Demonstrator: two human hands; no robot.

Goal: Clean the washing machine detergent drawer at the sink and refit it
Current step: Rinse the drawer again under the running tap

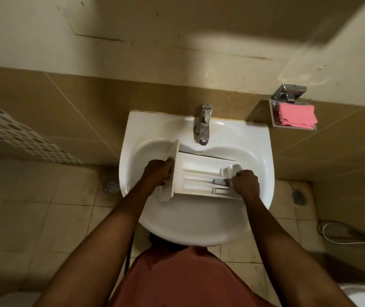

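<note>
Squarely, drawer (199,173) sits between left grip (157,173), right grip (245,185), seemingly clutched.

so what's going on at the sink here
A person holds a white detergent drawer in the sink basin, just in front of the tap. The left hand grips its front panel; the right hand is curled at the rear end, by a grey insert. No water is visibly running.

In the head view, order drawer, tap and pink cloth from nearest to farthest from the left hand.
1. Drawer, held by the left hand.
2. Tap, behind the drawer, centre.
3. Pink cloth, far to the right.
</note>
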